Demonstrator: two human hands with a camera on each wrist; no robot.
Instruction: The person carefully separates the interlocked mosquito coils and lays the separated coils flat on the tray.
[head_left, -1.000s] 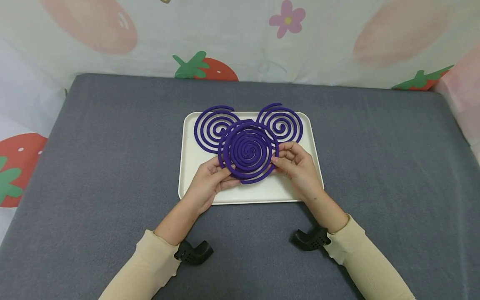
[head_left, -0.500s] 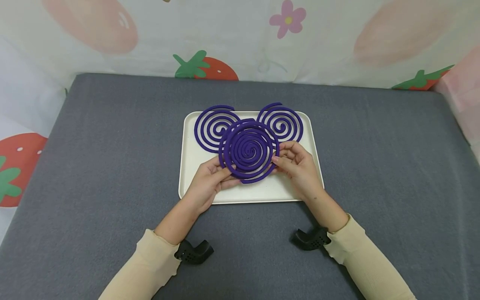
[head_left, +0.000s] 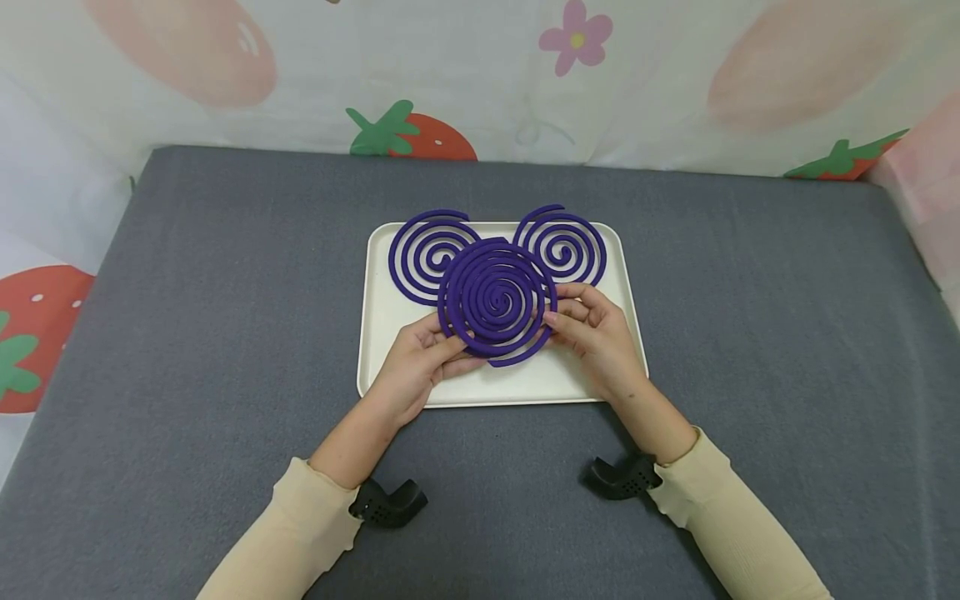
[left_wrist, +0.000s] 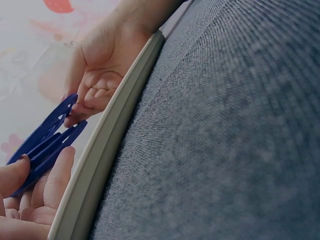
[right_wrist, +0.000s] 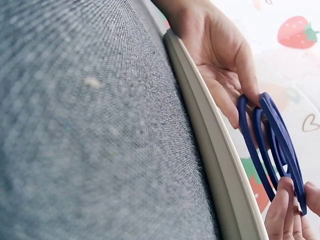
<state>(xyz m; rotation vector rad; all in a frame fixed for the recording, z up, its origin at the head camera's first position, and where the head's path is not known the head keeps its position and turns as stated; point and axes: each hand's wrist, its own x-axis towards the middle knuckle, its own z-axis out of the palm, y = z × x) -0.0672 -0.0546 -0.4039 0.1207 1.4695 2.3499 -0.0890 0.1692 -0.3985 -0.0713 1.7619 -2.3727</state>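
Note:
Both hands hold a pair of purple mosquito coils [head_left: 498,302] above the white tray [head_left: 390,354]. The coils are nested, their turns partly spread apart in depth. On the lower left rim, the left hand [head_left: 415,367] pinches with its thumb in front and fingers behind. The right hand [head_left: 600,337] pinches the opposite rim the same way. In the left wrist view the coils [left_wrist: 45,137] appear edge-on and tilted, with gaps between turns. Behind them on the tray lie two single coils, one left coil [head_left: 441,265] and one right coil [head_left: 562,253], both partly covered.
The tray rests on a grey cloth-covered table [head_left: 247,333]. Both single coils reach over the tray's far edge. A curtain [head_left: 480,75] printed with strawberries and flowers hangs behind the table. Black devices [head_left: 388,504] are worn on both wrists.
The held coils have turned and shifted slightly against each other; the loose end at the bottom has moved a little to the right. Both hands keep nearly the same place and grip.

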